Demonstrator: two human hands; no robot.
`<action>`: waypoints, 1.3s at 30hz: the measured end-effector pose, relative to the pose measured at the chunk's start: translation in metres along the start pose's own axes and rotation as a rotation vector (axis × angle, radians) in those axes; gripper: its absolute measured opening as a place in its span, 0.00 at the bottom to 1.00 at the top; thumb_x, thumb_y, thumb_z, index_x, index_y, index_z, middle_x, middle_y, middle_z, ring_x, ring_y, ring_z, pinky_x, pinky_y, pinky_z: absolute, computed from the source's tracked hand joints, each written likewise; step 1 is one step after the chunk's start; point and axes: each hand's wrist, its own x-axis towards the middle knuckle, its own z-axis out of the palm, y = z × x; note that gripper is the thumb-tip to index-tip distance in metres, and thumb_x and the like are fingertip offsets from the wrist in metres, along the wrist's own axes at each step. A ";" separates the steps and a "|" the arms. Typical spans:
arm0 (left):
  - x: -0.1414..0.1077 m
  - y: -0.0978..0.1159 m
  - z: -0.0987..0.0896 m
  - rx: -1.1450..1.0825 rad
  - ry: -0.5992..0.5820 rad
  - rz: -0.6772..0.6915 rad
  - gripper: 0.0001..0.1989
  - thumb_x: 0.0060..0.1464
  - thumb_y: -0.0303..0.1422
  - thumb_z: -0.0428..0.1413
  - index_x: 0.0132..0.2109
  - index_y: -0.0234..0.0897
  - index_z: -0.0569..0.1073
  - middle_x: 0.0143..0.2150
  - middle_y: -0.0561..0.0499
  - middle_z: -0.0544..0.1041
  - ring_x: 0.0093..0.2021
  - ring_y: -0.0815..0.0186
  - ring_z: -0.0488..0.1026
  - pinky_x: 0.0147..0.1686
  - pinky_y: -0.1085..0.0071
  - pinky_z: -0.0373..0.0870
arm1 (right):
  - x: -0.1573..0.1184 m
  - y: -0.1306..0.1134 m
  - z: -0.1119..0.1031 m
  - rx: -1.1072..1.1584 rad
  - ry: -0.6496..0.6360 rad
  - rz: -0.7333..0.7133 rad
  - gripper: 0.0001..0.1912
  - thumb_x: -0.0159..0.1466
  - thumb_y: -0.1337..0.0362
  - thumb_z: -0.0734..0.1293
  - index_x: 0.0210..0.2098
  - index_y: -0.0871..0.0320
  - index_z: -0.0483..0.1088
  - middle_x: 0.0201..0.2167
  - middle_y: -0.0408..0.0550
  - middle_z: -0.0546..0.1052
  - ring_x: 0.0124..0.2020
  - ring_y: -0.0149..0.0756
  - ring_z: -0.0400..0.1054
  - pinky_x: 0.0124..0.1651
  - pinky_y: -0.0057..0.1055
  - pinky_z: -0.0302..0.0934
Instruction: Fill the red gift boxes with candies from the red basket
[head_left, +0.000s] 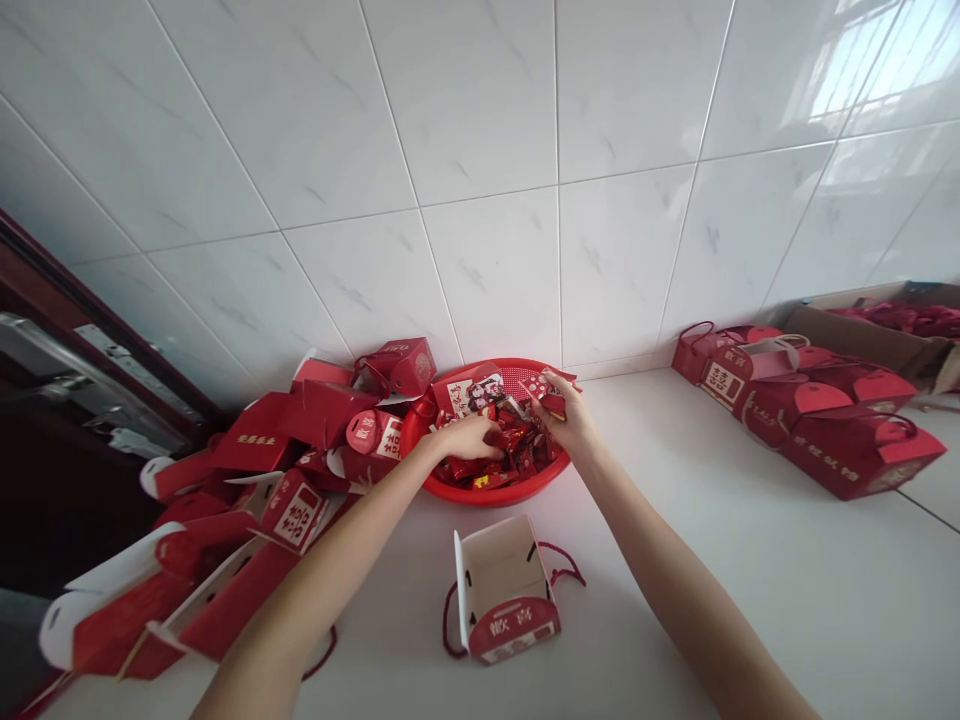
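A red plastic basket [517, 492] against the wall holds a pile of shiny wrapped candies [517, 450] and a printed red card [476, 392]. My left hand [471, 438] reaches into the pile, its fingers curled on a candy and their tips partly hidden. At the basket's right side, my right hand [568, 418] is closed around a few red-wrapped candies [553, 403]. In front of the basket stands an open red gift box [517, 625] with a pale inside and dark red cord handles; no candies show in it.
Many red gift boxes [255, 440], some open, are heaped on the left. Closed gift boxes [840, 440] stand in a group on the right, by a cardboard carton [862, 335] of red items. All rest on a white counter [645, 500] along a tiled wall [487, 270].
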 end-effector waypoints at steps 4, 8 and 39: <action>0.016 0.008 0.000 -0.023 0.146 -0.031 0.08 0.54 0.34 0.59 0.38 0.37 0.81 0.35 0.49 0.83 0.38 0.57 0.79 0.39 0.70 0.70 | -0.002 -0.003 0.001 0.028 0.014 0.035 0.08 0.49 0.66 0.76 0.27 0.54 0.74 0.29 0.39 0.80 0.31 0.30 0.73 0.26 0.22 0.68; 0.025 0.007 -0.008 -0.073 0.381 -0.097 0.16 0.64 0.35 0.51 0.53 0.36 0.77 0.52 0.42 0.80 0.53 0.56 0.76 0.52 0.65 0.70 | -0.002 -0.003 0.000 0.025 0.016 0.014 0.07 0.48 0.67 0.76 0.26 0.54 0.75 0.30 0.38 0.80 0.33 0.31 0.73 0.27 0.22 0.68; 0.034 0.000 0.002 -0.238 0.310 -0.031 0.12 0.57 0.31 0.57 0.45 0.33 0.82 0.43 0.44 0.84 0.45 0.54 0.80 0.48 0.63 0.73 | -0.004 -0.002 -0.001 -0.045 -0.089 0.006 0.09 0.44 0.71 0.75 0.25 0.56 0.75 0.30 0.42 0.82 0.39 0.36 0.76 0.33 0.25 0.71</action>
